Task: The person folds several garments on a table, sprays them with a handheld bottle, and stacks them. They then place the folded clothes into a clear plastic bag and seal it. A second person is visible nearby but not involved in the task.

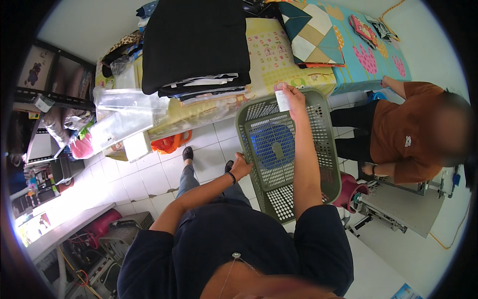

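Note:
An olive-green plastic laundry basket (329,149) with perforated walls and floor is in front of me, with no laundry visible in it. My left hand (241,168) is closed at the basket's left rim, its fingertips partly hidden. Over the basket's far end reaches my right hand (295,102), pinching a small white paper slip (283,100) between thumb and fingers. Something round and blue (273,144) shows through the holes in the basket floor.
A big stack of folded black cloth (196,45) stands on a yellow patterned table (269,45), beside clear plastic bags (127,117). Right of it lies a folded geometric quilt (311,35). A person in a brown shirt (406,132) stands at my right. An orange bag (172,143) sits on the tiles.

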Demonstrator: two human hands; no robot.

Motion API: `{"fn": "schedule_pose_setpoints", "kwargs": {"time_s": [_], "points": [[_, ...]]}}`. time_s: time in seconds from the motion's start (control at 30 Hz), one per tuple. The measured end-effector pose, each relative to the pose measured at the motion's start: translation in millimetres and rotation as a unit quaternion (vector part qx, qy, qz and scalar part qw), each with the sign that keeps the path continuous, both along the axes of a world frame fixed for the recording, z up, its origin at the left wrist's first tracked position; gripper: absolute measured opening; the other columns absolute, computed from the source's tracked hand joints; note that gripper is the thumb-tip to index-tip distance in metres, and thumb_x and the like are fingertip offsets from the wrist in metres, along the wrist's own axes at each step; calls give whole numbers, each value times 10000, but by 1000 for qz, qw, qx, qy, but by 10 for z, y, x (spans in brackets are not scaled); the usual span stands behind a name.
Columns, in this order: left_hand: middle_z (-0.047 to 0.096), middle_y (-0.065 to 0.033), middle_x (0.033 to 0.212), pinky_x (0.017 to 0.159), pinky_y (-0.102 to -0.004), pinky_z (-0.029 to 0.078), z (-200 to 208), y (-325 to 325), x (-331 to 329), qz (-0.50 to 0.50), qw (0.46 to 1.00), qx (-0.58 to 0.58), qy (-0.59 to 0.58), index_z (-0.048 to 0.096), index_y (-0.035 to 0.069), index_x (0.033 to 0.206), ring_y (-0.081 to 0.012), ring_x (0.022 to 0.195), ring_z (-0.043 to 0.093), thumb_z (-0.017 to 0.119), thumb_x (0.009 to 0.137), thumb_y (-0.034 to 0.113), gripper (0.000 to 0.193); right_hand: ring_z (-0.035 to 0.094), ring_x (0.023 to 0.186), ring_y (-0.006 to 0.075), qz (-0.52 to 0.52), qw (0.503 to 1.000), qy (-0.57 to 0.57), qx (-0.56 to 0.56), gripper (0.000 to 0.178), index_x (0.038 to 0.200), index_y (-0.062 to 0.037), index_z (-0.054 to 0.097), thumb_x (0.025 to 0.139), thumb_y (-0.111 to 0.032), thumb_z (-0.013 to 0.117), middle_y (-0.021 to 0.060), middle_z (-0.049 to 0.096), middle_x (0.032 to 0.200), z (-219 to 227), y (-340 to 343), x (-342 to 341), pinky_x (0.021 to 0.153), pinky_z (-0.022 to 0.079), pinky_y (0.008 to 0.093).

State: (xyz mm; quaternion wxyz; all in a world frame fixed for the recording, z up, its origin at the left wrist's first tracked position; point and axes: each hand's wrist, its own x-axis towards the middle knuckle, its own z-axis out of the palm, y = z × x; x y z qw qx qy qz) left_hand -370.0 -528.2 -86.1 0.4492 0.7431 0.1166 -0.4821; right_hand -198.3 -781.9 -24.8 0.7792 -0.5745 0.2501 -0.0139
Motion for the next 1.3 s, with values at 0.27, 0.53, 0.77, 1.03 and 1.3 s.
{"fn": "schedule_pose_setpoints", "kwargs": {"time_s": [0.27,0.53,0.77,1.03,1.3], "points": [[466,-233,1201,925,-426,433,573,-390,468,69,872,146,-463,381,17,1319,-403,1229,390,759,807,191,660,656,992,147,76,987,-132,-53,136,1006,-22,656,931,-132,680,156,709,1115,477,509,-840,850,520,274],[657,-84,969,838,-312,514,1466,-200,1470,56,954,-289,58,686,8,1030,-177,891,620,743,853,458,487,600,1156,204,108,968,-201,-101,114,974,2,709,862,-18,712,149,621,1295,736,581,-1204,967,476,334],[668,-104,1099,856,-321,544,1752,-139,1354,57,933,-349,66,680,6,1115,-163,1028,639,749,872,222,333,582,1032,163,115,949,-224,-189,99,922,-32,738,825,-20,741,104,525,1380,839,534,-1320,940,473,322],[723,-73,950,801,-273,543,1612,-324,1231,62,920,-362,-135,656,-10,1176,-130,883,683,740,863,149,361,584,998,125,79,955,-202,-204,107,940,-42,737,835,-49,752,78,592,1267,742,470,-1422,840,483,271],[752,-91,882,732,-285,545,1144,-985,1799,123,832,-198,-504,630,51,1237,-160,740,703,761,777,94,480,609,701,86,-55,994,50,-75,197,897,4,714,864,-181,773,30,689,857,304,240,-736,639,485,237]]}}
